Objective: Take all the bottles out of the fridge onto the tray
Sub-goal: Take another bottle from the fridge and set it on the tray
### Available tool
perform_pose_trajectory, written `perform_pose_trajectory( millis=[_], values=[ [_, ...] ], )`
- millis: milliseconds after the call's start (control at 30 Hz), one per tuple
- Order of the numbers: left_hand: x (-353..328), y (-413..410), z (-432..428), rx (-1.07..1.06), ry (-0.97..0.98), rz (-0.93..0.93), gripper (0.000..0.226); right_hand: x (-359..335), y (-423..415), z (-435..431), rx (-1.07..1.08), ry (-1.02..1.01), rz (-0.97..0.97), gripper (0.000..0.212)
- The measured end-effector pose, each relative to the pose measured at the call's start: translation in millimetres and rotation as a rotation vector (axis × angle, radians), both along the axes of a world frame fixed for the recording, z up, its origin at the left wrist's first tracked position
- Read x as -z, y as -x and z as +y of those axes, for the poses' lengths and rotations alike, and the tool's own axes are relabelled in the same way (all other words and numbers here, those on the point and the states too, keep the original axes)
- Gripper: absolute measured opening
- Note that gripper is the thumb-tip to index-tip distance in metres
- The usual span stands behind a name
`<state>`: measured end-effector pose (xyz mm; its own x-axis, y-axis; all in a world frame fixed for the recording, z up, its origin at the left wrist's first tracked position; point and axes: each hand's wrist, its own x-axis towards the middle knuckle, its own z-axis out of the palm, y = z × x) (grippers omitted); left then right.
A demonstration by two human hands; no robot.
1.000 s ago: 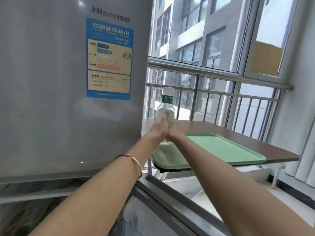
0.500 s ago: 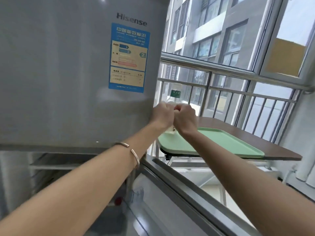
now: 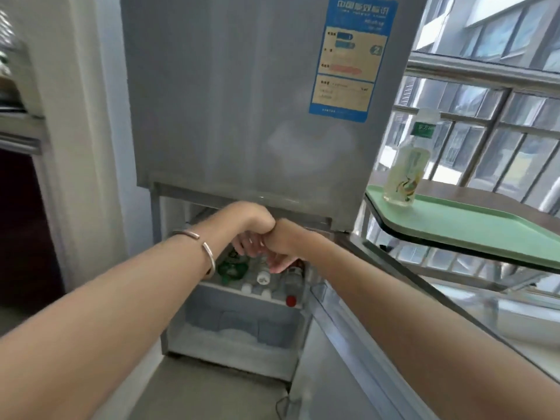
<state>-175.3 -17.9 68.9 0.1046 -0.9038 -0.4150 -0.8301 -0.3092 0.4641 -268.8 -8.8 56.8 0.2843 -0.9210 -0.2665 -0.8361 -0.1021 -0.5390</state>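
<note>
Left hand (image 3: 253, 234) and right hand (image 3: 280, 248) touching, fingers loosely curled, empty, just above lying bottles (image 3: 263, 275) on silver fridge (image 3: 242, 86) shelf; clear green-label bottle (image 3: 407, 165) upright at green plastic tray (image 3: 472, 225) edge.

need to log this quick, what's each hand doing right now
Left hand: open, holding nothing, over the fridge bottles.
Right hand: open, holding nothing, beside it.

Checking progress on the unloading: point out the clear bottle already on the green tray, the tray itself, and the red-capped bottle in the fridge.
Clear plastic bottle with green label (image 3: 406, 174): head view, lower body.
Green plastic tray (image 3: 472, 226): head view, bare surface.
Red-capped bottle (image 3: 291, 300): head view, cap.
</note>
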Motion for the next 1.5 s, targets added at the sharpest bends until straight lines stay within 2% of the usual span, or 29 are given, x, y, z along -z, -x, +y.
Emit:
perform_pose_trajectory(
  millis=[67,133,200,300,433,567,667,767,833,1100,1167,1233,1400,1500],
  values=[
    [29,-16,-8,-0.040,0.002,-0.002,0.038,31,-17,-11,-0.038,-0.064,0.115,0.022],
    [56,-25,-18,-0.080,0.048,0.030,0.039,60,-30,-25,-0.114,-0.009,0.212,0.024],
    [82,-32,-33,-0.112,0.110,0.052,0.036,88,-38,-44,-0.098,0.016,0.212,0.019],
    [116,-37,-60,-0.108,0.208,0.077,0.028,146,-50,-89,-0.067,0.060,0.271,0.037],
    [154,-38,-93,-0.050,0.275,0.060,0.029,206,-48,-130,0.024,0.054,0.335,0.067],
    [182,-43,-120,-0.003,0.247,0.037,0.021,232,-44,-152,0.075,0.004,0.349,0.070],
    [192,-49,-129,-0.008,0.208,0.061,0.026,245,-46,-161,0.084,0.002,0.306,0.075],
    [203,-51,-141,-0.019,0.209,0.097,0.032,254,-46,-167,0.107,0.071,0.292,0.067],
    [205,-52,-141,-0.039,0.219,0.108,0.034,255,-44,-165,0.106,0.153,0.348,0.060],
    [183,-49,-116,-0.019,0.224,0.008,0.036,199,-29,-130,0.046,0.563,0.558,0.060],
    [174,-49,-108,0.019,0.220,-0.010,0.033,182,-27,-114,-0.034,0.540,0.583,0.063],
    [157,-49,-93,0.072,0.180,-0.047,0.036,160,-23,-92,-0.104,0.482,0.517,0.061],
    [95,-34,-39,0.167,-0.041,0.049,0.078,73,-6,-37,-0.169,0.382,0.343,0.045],
    [49,-17,-1,0.169,-0.006,0.165,0.089,6,14,-1,-0.223,0.316,0.257,0.041]
  ],
)
